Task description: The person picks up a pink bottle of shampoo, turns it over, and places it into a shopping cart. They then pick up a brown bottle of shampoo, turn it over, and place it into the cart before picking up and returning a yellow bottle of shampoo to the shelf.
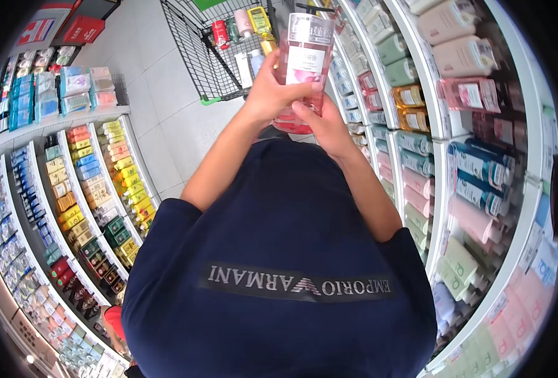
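A clear pink pump bottle (305,63) with a white label and a black pump top is held upright in front of me, and both hands are on it. My left hand (271,93) wraps its left side, the thumb lying across the front below the label. Lower down on the right, my right hand (329,128) is closed on the bottle, its thumb against the front. Fingers behind the bottle are hidden. Just beyond stands a black wire shopping cart (187,47), partly behind the bottle, with several bottles in it, among them a red one (220,34) and a yellow one (259,20).
Shelves (440,94) of pump bottles and tubes rise close on my right. More shelves (71,183) with boxed and tubed goods stand left, across the tiled floor (146,94). A person in red (112,324) is partly visible at lower left.
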The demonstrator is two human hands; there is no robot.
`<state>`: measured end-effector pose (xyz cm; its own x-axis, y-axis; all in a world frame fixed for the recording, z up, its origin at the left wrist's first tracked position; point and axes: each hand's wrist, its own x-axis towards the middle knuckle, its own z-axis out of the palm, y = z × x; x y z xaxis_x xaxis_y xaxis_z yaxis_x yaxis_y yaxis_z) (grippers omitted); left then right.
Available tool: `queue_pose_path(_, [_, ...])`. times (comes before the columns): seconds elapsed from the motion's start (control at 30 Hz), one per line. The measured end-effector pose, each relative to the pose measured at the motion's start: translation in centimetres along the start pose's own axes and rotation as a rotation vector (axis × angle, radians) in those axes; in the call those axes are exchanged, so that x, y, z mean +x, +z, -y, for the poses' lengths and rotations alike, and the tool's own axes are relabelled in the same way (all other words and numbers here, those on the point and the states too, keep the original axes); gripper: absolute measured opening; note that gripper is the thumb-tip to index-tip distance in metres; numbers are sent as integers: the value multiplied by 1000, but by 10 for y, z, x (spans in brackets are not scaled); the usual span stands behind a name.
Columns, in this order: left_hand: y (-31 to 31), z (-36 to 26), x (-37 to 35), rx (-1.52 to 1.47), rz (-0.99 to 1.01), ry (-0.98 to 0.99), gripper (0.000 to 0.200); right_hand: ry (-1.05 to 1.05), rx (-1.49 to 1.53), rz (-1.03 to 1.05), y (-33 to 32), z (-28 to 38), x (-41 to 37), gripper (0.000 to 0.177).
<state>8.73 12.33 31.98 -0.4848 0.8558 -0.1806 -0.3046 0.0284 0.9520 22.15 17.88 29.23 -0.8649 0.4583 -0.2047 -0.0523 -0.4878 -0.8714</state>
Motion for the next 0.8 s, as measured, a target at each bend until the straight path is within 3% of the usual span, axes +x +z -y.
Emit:
queue_pose_path(0.1, [-14, 5, 21, -30, -30, -77, 66, -23, -199, -47, -13, -15, 24, 50])
queue_pose_path(0.17, [-29, 5, 41, -22, -43, -109, 58, 173, -263, -67, -12, -11, 37, 52])
queue_pose_path(0.23, [-54, 9, 66, -62, -146, -202, 51, 215, -241, -54, -14, -21, 56, 54])
queue_pose_path(0.3, [-91, 34, 99, -159, -120, -118, 45, 265, -225, -44, -16, -29, 78, 56])
queue_pose_path(0.4, [-130, 31, 129, -161, -169, -157, 43, 394, -114, -45, -13, -45, 120, 56])
queue_pose_path(0.5, [-184, 80, 158, -118, -340, -227, 44, 399, -335, -49, -18, -80, 164, 46])
queue_pose_path(0.6, [-232, 114, 178, -65, -448, -246, 51, 249, -711, -13, -25, -133, 181, 25])
queue_pose_path(0.63, [-253, 141, 182, 5, -524, -291, 56, 320, -809, -4, -17, -136, 181, 23])
queue_pose_path(0.7, [-290, 198, 190, 271, -716, -329, 60, 410, -750, 132, -22, -163, 176, 24])
queue_pose_path(0.73, [-313, 240, 192, 221, -753, -276, 70, 507, -720, 164, -19, -166, 173, 24])
queue_pose_path(0.8, [-339, 272, 192, 341, -806, -420, 74, 592, -648, 168, -15, -168, 171, 23])
